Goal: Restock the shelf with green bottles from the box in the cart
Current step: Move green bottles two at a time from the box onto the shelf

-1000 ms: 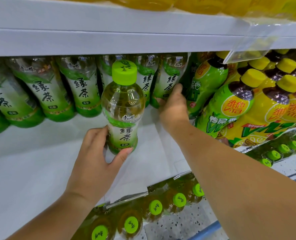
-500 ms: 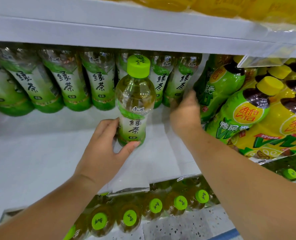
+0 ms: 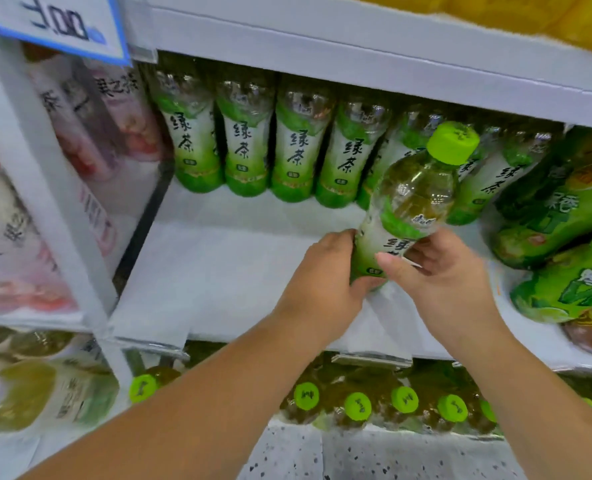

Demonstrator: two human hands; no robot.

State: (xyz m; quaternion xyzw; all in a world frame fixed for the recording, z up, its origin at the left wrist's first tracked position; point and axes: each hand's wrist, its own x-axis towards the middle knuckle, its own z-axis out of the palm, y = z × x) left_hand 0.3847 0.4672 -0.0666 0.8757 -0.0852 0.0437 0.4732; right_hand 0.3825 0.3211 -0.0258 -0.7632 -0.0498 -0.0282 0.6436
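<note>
**Head view.** You are holding one green bottle [image 3: 408,209] in both hands above the front right part of the shelf [image 3: 218,271]. Your left hand [image 3: 325,282] is gripping its lower body from the left, fingers curled round the label. Your right hand [image 3: 443,275] is gripping the same part from the right, thumb lying across the label. The bottle is tilting, its cap [image 3: 453,143] leaning up and to the right, in front of the back row [image 3: 246,150]. Your hands are hiding its base, so whether it is touching the shelf board cannot be told.

**Progress.** The back row of matching bottles is standing upright, side by side, along the rear of the shelf. In front of it the white board is lying bare from the left upright across to your hands. Judged from this, the restocking is sitting at an early-to-middle stage. The rear line is filling the width, but the space in front is waiting for stock, and the bottle in hand is not yet set down. The box and the cart are lying outside the view, so the stock left in them cannot be told.

**Surroundings.** Pink bottles [image 3: 107,126] are occupying the bay to the left beneath a price tag [image 3: 55,22]. Lime-labelled bottles [image 3: 557,220] are crowding the right end. Capped bottles [image 3: 356,405] are lining the level below.
</note>
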